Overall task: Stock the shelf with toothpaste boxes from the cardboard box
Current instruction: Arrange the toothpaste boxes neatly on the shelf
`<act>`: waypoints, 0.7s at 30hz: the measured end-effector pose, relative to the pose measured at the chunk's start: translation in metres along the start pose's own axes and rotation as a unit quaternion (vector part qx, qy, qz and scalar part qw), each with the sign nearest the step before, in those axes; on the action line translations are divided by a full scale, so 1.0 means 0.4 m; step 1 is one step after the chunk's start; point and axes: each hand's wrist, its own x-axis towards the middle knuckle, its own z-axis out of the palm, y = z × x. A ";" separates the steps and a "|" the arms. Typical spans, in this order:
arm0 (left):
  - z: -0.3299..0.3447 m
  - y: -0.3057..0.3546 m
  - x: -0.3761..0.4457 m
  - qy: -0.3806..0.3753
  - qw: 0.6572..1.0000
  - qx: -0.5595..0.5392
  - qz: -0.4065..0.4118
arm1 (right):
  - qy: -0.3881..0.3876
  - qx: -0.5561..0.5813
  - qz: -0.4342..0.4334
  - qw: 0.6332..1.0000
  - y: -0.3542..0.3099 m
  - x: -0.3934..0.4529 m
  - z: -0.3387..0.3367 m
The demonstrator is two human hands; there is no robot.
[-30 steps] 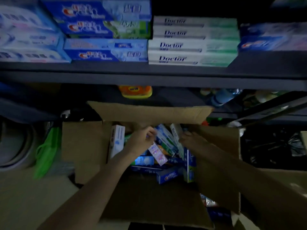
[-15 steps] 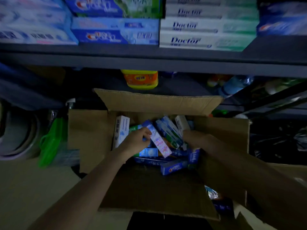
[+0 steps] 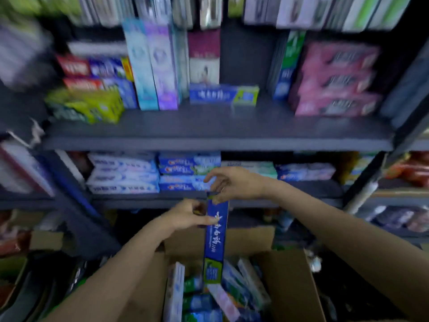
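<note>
Both hands (image 3: 210, 205) now on lifted blue box (image 3: 215, 238)

Between the fingers of the right hand (image 3: 234, 184) and the left hand (image 3: 188, 214) hangs a toothpaste box (image 3: 214, 238), deep blue with white lettering and a green panel at its lower end. Above the fingers, the grey shelf (image 3: 216, 126) bears pink boxes (image 3: 336, 80), a matching blue-and-green box (image 3: 222, 95), and pale teal and lilac cartons (image 3: 152, 66). Below is the brown cardboard box (image 3: 287, 284).
</note>
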 end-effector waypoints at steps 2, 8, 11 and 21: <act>-0.063 0.058 -0.031 0.022 0.997 -0.066 0.027 | 0.077 0.080 -0.015 0.994 -0.062 -0.032 -0.062; -0.173 0.235 -0.092 0.103 0.944 -0.280 0.138 | 0.053 0.009 0.031 0.998 -0.138 -0.138 -0.191; -0.186 0.281 -0.088 0.132 0.908 -0.366 0.158 | 0.056 -0.114 0.057 0.990 -0.125 -0.162 -0.215; -0.214 0.308 0.002 0.236 0.872 -0.424 0.068 | 0.158 -0.010 0.128 0.979 -0.098 -0.121 -0.398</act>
